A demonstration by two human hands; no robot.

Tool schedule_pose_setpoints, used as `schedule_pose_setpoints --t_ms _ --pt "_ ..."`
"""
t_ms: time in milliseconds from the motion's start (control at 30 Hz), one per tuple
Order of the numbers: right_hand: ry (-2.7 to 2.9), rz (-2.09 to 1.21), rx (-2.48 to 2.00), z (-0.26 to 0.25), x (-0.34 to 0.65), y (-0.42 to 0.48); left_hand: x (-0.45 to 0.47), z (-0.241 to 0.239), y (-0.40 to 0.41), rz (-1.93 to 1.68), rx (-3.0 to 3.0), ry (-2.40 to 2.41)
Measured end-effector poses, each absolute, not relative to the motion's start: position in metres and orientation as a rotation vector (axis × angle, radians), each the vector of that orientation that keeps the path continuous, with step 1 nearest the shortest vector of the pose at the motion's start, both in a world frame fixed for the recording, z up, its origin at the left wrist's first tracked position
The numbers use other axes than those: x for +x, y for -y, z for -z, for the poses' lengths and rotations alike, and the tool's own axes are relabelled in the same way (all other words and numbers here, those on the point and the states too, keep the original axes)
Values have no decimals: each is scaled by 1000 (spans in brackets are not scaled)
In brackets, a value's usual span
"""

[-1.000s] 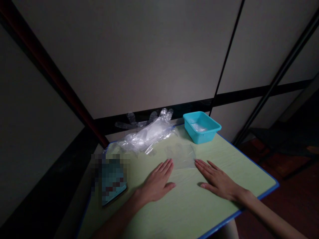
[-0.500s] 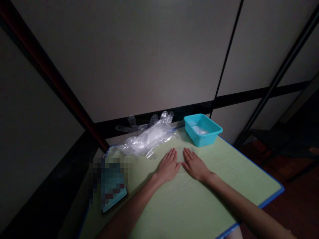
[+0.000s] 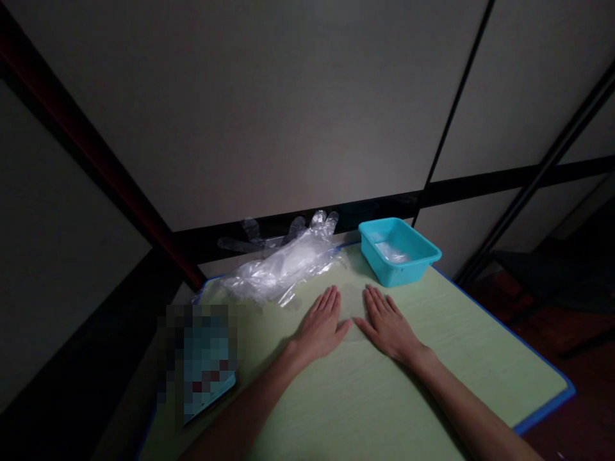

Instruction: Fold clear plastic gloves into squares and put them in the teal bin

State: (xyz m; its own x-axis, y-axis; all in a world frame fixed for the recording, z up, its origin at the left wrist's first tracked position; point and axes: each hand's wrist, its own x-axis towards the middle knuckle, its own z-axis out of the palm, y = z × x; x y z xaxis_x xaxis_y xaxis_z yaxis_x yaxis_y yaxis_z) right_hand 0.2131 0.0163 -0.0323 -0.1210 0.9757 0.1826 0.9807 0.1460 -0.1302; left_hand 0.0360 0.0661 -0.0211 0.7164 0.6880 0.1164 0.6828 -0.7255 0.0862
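Note:
My left hand (image 3: pixel 323 325) lies palm down on the green tabletop (image 3: pixel 307 403), fingers stretched forward and thumb out to the right. To its right, my right hand (image 3: pixel 391 325) is also flat on the table, its thumb pointing toward the left one. Between and partly under the hands is a thin see-through plastic piece (image 3: pixel 353 304), so faint that its outline is hard to make out. Beyond the left hand lies a heap of clear disposable plastic gloves (image 3: pixel 283 266), some glove fingers standing up at its back.
A turquoise plastic basin (image 3: pixel 403 272) stands at the back right, with some clear plastic (image 3: pixel 393 251) inside. At the left edge is a blurred-out, teal-coloured flat object (image 3: pixel 209 365). Pale panels (image 3: pixel 288 115) rise behind the table, which has a blue edge (image 3: pixel 542 413).
My right hand has slid to the right, widening the gap between the hands. My left hand stays nearly in place. The view has shifted slightly.

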Motion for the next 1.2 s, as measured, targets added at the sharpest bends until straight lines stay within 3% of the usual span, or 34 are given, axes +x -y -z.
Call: schedule_pose_setpoints --t_ms 800,1200 --pt "2156 115 -1915 37 219 -17 30 18 -70 -138 2975 -1185" --pt "2141 114 -1858 30 215 -2 37 17 -51 -396 2925 -1140"
